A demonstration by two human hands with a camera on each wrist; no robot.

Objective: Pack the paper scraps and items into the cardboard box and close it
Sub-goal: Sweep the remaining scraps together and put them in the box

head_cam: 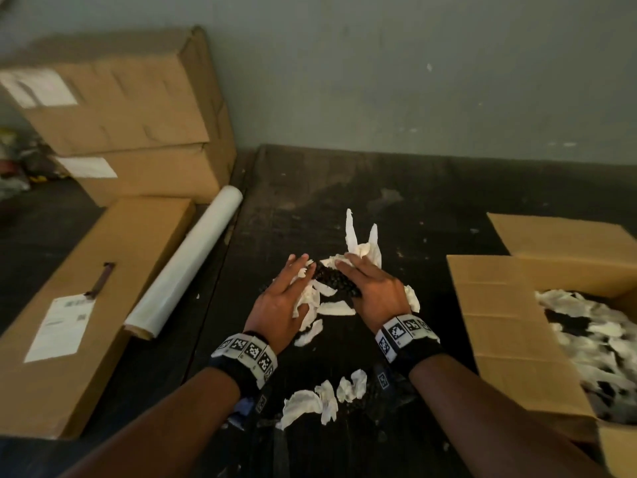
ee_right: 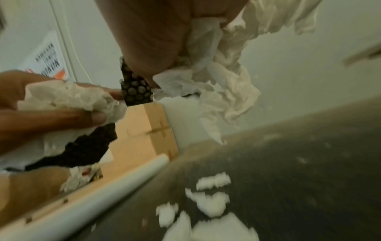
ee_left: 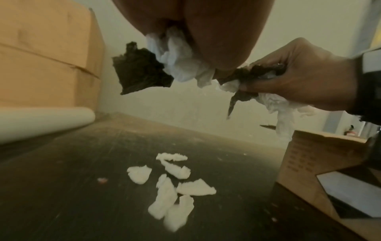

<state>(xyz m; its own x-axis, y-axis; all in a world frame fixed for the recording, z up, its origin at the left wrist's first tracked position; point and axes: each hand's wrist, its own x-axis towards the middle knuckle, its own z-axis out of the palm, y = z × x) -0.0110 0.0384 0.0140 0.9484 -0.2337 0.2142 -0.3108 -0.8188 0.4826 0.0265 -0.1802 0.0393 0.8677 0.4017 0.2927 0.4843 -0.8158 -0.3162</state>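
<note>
Above the dark worktop (head_cam: 431, 208), the left hand (head_cam: 279, 301) and right hand (head_cam: 374, 291) each keep a curled grip round a bundle of white paper scraps (head_cam: 362, 250) and black bubble wrap (head_cam: 332, 279), while the open cardboard box (head_cam: 510, 326) stands to the right, already partly filled with scraps, and loose scraps (head_cam: 324, 400) lie below.

White paper scraps (head_cam: 336, 308) on a black, scuffed table top (head_cam: 431, 208). Black bubble wrap (ee_right: 135, 88) patterned with pale round dots. Brown cardboard box (head_cam: 510, 332) holding mixed white and black fill. Brown closed cartons (head_cam: 113, 108) with white labels. Translucent white film roll (head_cam: 186, 267). Black-and-white square-patterned wristbands (head_cam: 246, 353). Pale grey-green wall (head_cam: 413, 63).
</note>
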